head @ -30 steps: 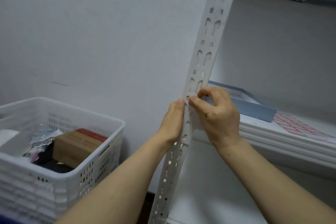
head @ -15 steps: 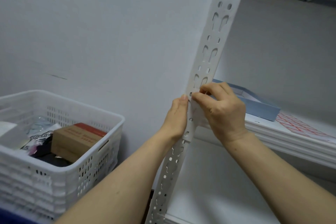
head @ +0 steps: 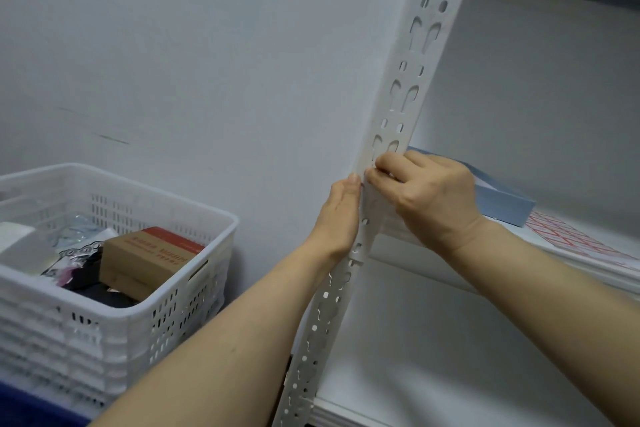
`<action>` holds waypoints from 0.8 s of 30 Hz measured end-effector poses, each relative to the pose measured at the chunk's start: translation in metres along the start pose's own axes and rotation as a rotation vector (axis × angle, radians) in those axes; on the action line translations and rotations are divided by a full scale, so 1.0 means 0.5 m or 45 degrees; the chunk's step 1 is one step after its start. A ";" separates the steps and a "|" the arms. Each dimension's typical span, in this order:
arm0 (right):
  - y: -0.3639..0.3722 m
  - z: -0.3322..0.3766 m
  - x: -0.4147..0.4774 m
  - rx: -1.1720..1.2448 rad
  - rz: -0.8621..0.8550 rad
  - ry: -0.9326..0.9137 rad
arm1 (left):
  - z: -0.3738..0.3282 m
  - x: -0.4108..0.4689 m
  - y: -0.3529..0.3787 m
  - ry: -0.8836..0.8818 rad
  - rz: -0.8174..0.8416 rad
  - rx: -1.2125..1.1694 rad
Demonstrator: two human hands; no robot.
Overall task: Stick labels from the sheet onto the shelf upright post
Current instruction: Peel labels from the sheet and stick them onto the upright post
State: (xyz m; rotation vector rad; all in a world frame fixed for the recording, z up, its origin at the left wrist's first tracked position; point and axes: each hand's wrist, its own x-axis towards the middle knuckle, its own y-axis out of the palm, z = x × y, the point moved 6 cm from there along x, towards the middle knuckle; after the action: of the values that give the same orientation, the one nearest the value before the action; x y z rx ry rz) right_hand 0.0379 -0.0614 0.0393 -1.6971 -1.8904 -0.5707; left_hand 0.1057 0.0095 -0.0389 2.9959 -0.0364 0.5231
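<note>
A white slotted shelf upright post (head: 414,80) runs up the middle of the head view. My left hand (head: 341,215) lies against the post's left edge, its straight thumb pressing at the front; its fingers are hidden behind the post. My right hand (head: 429,198) comes from the right with curled fingers, and thumb and forefinger pinch a small white label (head: 373,199) against the post's face. The label sheet (head: 571,236), white with red-bordered labels, lies flat on the shelf to the right.
A light blue shallow box (head: 502,201) sits on the white shelf board (head: 519,253) behind my right hand. A white plastic crate (head: 166,305) holding a brown carton (head: 149,253) and loose items stands at the left, by the wall.
Both hands stay at the same spot on the post. The view has tilted a little, so the post and crate sit slightly differently in the frame.
</note>
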 end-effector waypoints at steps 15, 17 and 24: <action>0.009 -0.001 -0.010 0.039 -0.042 -0.016 | 0.002 0.002 -0.001 -0.022 0.008 0.081; 0.009 0.000 -0.010 0.032 -0.051 -0.020 | 0.003 0.003 -0.002 -0.023 0.008 0.076; 0.011 0.001 -0.014 0.055 -0.074 -0.064 | 0.003 0.003 -0.001 -0.034 0.009 0.091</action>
State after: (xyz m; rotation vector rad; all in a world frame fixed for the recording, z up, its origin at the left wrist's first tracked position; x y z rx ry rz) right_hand 0.0436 -0.0659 0.0344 -1.6479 -1.9787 -0.5100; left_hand 0.1076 0.0099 -0.0400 3.0733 -0.0310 0.4954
